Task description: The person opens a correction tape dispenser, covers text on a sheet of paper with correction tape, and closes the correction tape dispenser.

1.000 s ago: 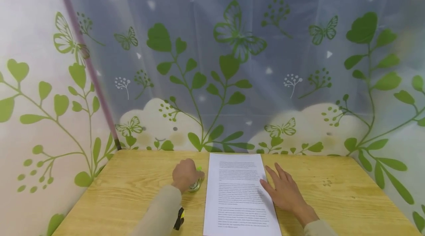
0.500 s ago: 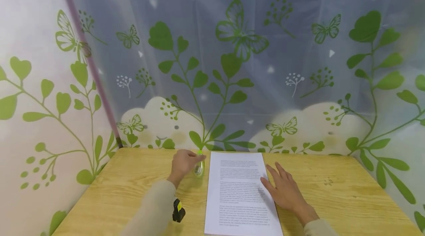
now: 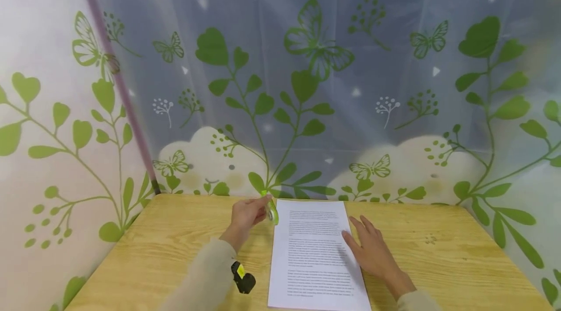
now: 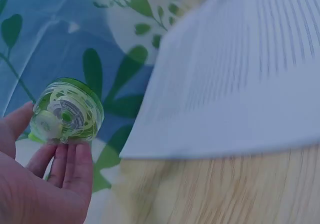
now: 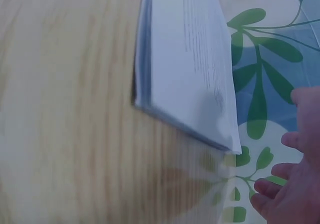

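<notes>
Left wrist: correction tape [image 4: 70, 106], lettering [image 4: 74, 113] illegible

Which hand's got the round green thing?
The left hand: it grips the round clear-and-green case. The right hand, fingers spread at the right edge of the paper stack, holds nothing.

No legible text, paper [image 3: 316, 255] included
</notes>
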Demonstrator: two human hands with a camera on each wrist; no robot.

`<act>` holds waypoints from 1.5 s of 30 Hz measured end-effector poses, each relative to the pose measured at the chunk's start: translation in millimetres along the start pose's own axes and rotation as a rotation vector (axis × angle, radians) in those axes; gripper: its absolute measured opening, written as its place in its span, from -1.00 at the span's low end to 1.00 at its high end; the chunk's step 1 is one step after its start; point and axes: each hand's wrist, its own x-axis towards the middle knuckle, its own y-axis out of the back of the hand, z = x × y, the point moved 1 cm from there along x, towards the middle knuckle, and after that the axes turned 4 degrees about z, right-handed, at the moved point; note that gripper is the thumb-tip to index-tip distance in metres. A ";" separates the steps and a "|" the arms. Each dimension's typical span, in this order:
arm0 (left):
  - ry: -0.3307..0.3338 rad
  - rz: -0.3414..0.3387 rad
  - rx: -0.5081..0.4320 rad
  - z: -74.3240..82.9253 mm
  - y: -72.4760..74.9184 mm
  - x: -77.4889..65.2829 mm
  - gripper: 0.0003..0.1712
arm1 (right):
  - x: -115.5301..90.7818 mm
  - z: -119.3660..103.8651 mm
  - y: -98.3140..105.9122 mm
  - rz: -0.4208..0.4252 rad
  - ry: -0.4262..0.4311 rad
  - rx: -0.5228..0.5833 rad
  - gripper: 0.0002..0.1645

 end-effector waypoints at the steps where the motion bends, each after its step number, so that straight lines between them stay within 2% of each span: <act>1: 0.042 -0.004 -0.063 -0.8 -1.5 -1.5 -0.54 | 0.2 -1.1 -0.5 0.009 -0.001 0.007 -0.23; 6: 0.176 -0.026 -0.321 -4.9 -9.1 -12.4 -0.66 | 1.2 -6.0 -4.2 0.049 -0.007 0.079 -0.22; 12: 0.253 -0.071 -0.470 -11.3 -18.8 -24.7 -0.69 | 1.4 -13.0 -9.7 0.082 -0.016 0.223 -0.24; 18: 0.324 -0.100 -0.572 -23.5 -27.8 -30.9 -0.61 | -1.9 -22.8 -13.8 0.079 -0.085 0.314 -0.27; 26: 0.359 -0.083 -0.618 -39.2 -42.0 -36.9 -0.60 | -2.2 -34.1 -18.6 0.108 -0.130 0.350 -0.34; 32: 0.384 -0.104 -0.639 -45.8 -51.6 -46.2 -0.62 | -3.5 -38.2 -22.5 0.096 -0.187 0.377 -0.32; 38: 0.373 -0.098 -0.617 -49.3 -58.1 -54.0 -0.60 | -3.6 -39.8 -26.2 0.095 -0.197 0.413 -0.30; 45: 0.362 -0.098 -0.584 -57.2 -62.5 -60.3 -0.68 | -3.5 -46.5 -31.2 0.091 -0.240 0.421 -0.25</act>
